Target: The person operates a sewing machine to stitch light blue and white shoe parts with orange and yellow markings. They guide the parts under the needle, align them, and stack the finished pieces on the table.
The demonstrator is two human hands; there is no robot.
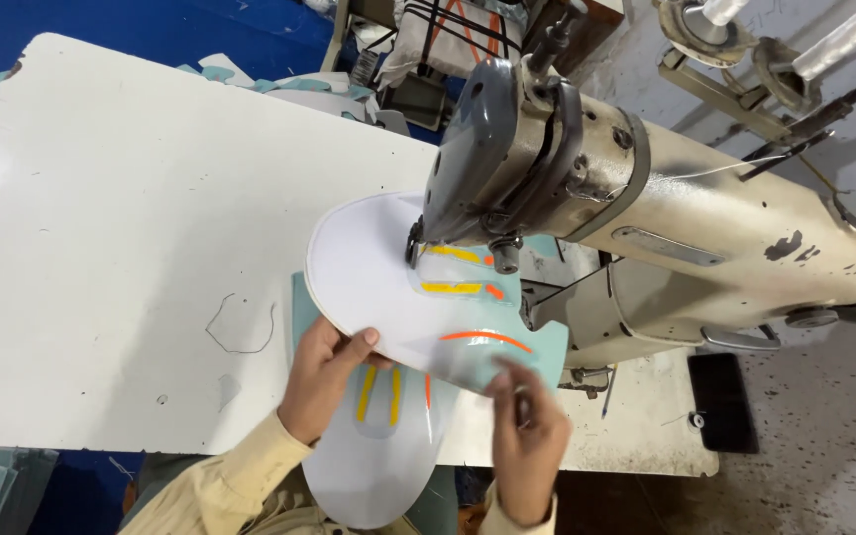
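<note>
A white and pale-blue shoe upper piece (374,282) with yellow and orange stripes lies under the needle head of a cream industrial sewing machine (646,213). My left hand (321,378) grips the near left edge of this piece, thumb on top. My right hand (527,436) presses its fingertips on the pale-blue right part near an orange curved stripe. A second similar piece (378,456) lies underneath and hangs over the table's front edge between my hands.
The white table (131,228) spreads to the left, with a loose thread loop (240,327) on it. Pale-blue cut pieces (279,84) lie at its far edge. Thread cones and a stand (745,50) rise at the top right. Blue floor shows behind.
</note>
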